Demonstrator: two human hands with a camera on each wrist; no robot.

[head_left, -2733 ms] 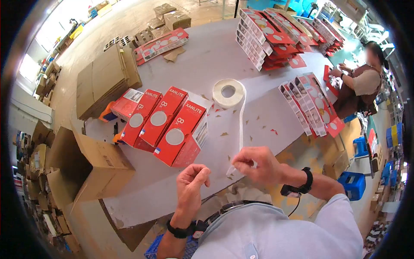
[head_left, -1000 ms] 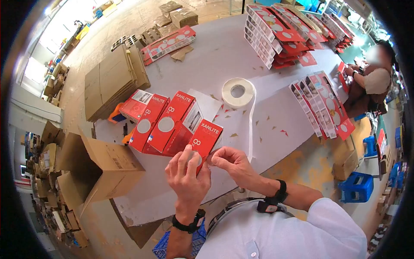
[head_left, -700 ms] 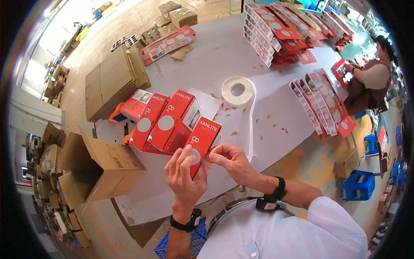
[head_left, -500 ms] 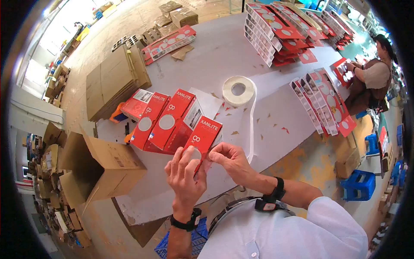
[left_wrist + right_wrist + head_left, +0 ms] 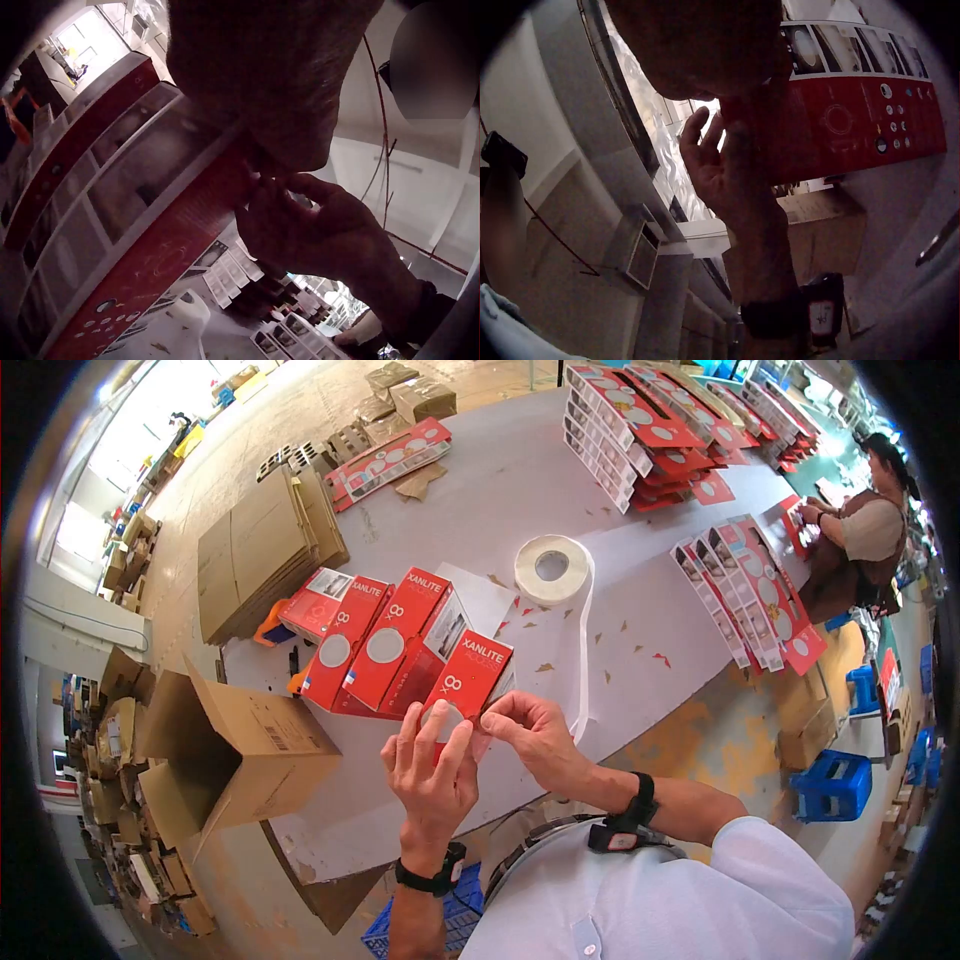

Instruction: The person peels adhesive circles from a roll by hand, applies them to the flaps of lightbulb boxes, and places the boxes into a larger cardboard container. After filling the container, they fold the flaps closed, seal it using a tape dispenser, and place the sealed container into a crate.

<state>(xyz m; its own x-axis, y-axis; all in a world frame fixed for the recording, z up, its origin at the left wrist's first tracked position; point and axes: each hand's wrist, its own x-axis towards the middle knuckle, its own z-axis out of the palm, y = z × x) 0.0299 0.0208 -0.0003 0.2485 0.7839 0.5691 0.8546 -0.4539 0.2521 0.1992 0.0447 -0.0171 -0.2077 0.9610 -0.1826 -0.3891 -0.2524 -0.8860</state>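
A red XANLITE box (image 5: 472,665) is tilted up in front of me, its label facing up. My left hand (image 5: 430,785) holds its near end, fingers spread over the top face. At the near right corner, the thumb and forefinger of my right hand (image 5: 538,740) are pinched together, with a small translucent piece between the hands. In the left wrist view the right hand's (image 5: 307,229) fingertips meet right at the end of the box (image 5: 172,251). Three more red boxes (image 5: 390,645) stand just to the left. A roll of white tape (image 5: 550,597) lies beyond, its strip trailing toward me.
An open carton (image 5: 265,725) stands at the table's left edge, with flattened cartons (image 5: 250,545) behind it. Stacked red printed sleeves (image 5: 600,450) and more sleeves (image 5: 745,600) are at the right. Another person (image 5: 870,535) works at the far right. Scraps lie about the roll.
Earlier the right hand was at the tape strip, the left free, and this box stood among the others. Now both hands are at its near end; the last second shows only slight finger shifts.
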